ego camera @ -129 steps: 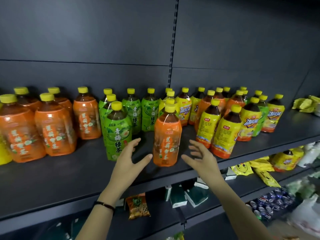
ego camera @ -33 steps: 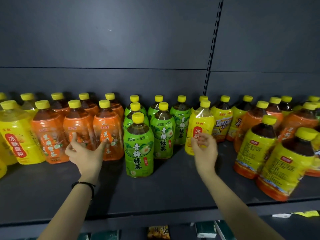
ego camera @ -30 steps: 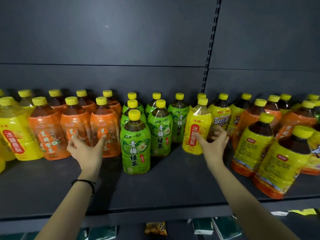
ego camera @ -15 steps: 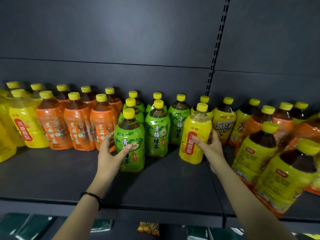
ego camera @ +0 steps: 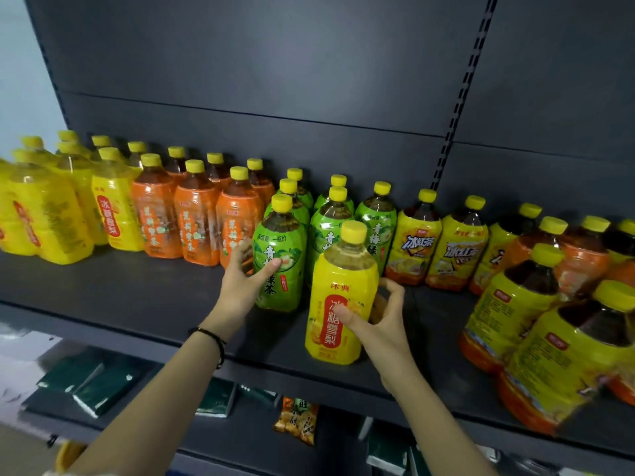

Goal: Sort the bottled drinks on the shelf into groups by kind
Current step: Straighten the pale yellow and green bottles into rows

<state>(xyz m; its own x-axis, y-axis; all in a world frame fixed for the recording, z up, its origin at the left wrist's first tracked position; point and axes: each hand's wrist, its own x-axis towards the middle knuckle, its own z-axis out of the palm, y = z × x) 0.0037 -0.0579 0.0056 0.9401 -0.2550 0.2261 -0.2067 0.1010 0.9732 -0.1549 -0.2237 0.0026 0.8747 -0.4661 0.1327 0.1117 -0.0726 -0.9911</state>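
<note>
My right hand grips a yellow pear-drink bottle near the front of the dark shelf. My left hand wraps around the front green-tea bottle, thumb on its label. Behind it stand more green-tea bottles. Left of them is a block of orange jasmine-tea bottles, then several yellow pear-drink bottles at the far left. To the right stand iced-tea bottles with yellow and orange labels, several close at the right edge.
The shelf's back panel is dark grey with a slotted upright. Below, a lower shelf holds green packets and an orange snack bag. Bare shelf lies in front of the orange bottles.
My right hand has pulled the yellow pear-drink bottle out of the row toward the front edge. My left hand has shifted from the orange bottles onto the front green-tea bottle.
</note>
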